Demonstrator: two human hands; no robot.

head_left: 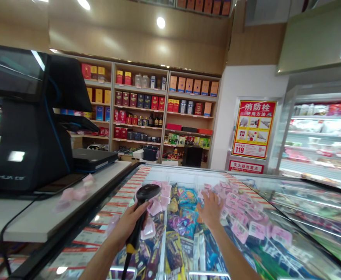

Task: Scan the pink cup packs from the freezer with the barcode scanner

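Observation:
My left hand (132, 218) is wrapped round the handle of a black barcode scanner (147, 191) with a yellow band and a cable at its lower end. Small pink packs (162, 197) lie beside the scanner head on the freezer's glass top. My right hand (210, 209), fingers spread, is over the glass at the edge of a larger spread of pink packs (243, 204), many bearing white barcode labels. Whether its fingertips touch a pack I cannot tell. Beneath the glass, colourful frozen-food bags (185, 221) show between my hands.
A black checkout terminal (27, 144) stands on a white counter (21, 221) at left, with a few pink packs (74, 194) near the counter edge. Behind the freezer are shelves (167, 116) of boxes and bottles. A red-and-yellow sign (254, 129) and a chilled display (322, 136) are at right.

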